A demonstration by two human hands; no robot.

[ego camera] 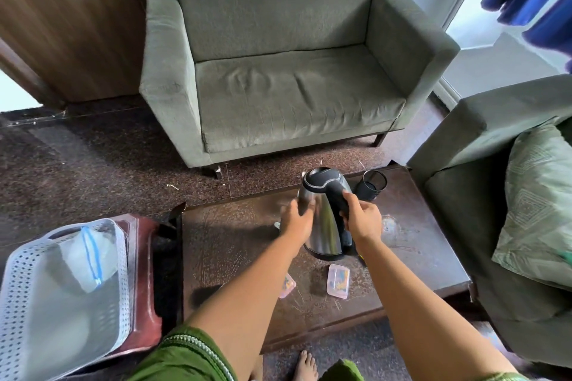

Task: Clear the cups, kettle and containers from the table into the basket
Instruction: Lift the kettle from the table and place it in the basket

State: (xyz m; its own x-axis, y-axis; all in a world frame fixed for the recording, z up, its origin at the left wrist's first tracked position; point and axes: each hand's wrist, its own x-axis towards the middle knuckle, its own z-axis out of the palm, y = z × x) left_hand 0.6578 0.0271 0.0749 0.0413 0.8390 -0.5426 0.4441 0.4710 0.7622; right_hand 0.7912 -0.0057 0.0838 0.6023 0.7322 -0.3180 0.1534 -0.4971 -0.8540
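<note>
My right hand [363,219] grips the steel kettle's [323,222] black handle; my left hand [297,219], fingers straight, steadies its side. I should lift level, then swing left to the white perforated basket [18,303].

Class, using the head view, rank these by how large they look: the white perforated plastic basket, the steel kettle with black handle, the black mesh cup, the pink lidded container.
1. White perforated plastic basket, though nearest the camera.
2. Steel kettle with black handle.
3-4. Black mesh cup and pink lidded container look alike; unranked.
</note>
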